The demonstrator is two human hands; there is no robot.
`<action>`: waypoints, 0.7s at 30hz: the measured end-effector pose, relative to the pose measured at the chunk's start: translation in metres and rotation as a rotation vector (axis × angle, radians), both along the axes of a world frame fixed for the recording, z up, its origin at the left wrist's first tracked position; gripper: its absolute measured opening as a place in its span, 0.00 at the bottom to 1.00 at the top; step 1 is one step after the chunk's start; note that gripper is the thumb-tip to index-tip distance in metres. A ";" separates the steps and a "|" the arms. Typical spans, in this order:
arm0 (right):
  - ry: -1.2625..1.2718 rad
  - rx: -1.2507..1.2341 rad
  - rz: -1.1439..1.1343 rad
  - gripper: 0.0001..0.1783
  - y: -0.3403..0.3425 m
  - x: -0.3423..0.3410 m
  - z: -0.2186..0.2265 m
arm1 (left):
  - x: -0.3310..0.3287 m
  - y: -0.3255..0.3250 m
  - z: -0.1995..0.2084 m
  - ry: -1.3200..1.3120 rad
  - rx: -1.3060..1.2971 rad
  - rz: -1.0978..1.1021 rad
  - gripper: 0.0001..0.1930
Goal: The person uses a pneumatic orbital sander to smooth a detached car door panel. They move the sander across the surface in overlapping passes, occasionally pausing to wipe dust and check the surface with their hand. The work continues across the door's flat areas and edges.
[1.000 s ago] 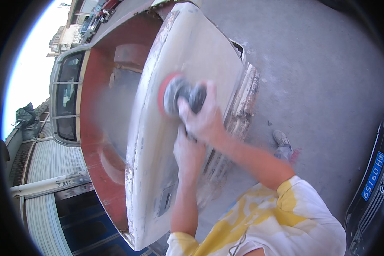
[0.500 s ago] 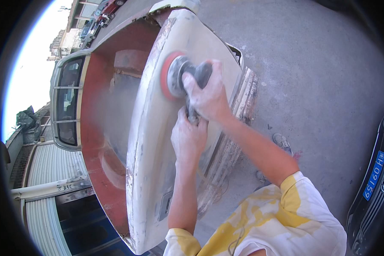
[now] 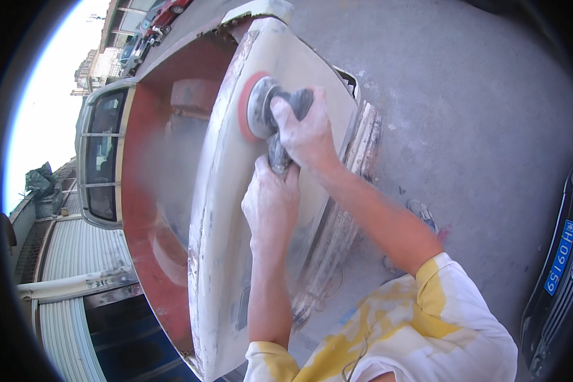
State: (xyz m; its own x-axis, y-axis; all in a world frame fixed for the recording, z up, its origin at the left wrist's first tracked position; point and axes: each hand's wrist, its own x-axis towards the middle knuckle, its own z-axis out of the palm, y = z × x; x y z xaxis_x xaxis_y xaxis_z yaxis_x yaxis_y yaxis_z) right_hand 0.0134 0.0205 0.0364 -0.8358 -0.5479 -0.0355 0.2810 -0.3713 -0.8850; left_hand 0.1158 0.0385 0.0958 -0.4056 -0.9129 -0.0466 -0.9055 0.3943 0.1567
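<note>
A round power sander point(image 3: 261, 105) with a red pad lies against the pale, dust-covered tailgate point(image 3: 299, 60) of a pickup truck, close to its upper edge. My right hand point(image 3: 307, 135) wraps over the sander's dark top, thumb on the near side of the body. Lower down, my left hand point(image 3: 272, 200) is closed around the dark handle that sticks out towards me. White dust coats both hands and the forearms. The pad's working face is hidden against the panel.
Beyond the tailgate is the red truck bed point(image 3: 162, 280), ending at the cab's rear window point(image 3: 105, 153). A scuffed bumper point(image 3: 344, 235) runs below the panel. My shoe point(image 3: 421, 213) stands on the concrete floor point(image 3: 452, 114). A black car point(image 3: 563, 267) is at right.
The sander and both my hands have shifted slightly left and up across the panel. My grip on it looks the same.
</note>
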 end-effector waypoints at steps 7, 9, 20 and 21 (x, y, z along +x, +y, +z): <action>-0.014 -0.069 0.027 0.30 0.037 0.092 -0.001 | 0.082 0.039 -0.001 -0.047 0.002 0.132 0.28; -0.104 -0.079 0.118 0.31 0.057 0.137 -0.003 | 0.125 0.058 -0.004 -0.054 -0.012 0.158 0.27; -0.105 0.025 0.166 0.32 0.061 0.148 0.001 | 0.143 0.053 -0.012 -0.009 0.027 0.097 0.27; -0.130 0.014 0.151 0.31 0.051 0.126 0.001 | 0.122 0.040 -0.013 -0.008 0.030 0.090 0.27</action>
State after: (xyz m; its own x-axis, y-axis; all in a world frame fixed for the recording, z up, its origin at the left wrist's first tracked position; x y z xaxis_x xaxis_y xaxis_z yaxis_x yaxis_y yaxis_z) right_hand 0.1398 0.0711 0.0375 -0.7318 -0.6656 -0.1465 0.4449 -0.3037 -0.8425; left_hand 0.2374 0.0782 0.0829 -0.3211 -0.9439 -0.0774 -0.9385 0.3062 0.1596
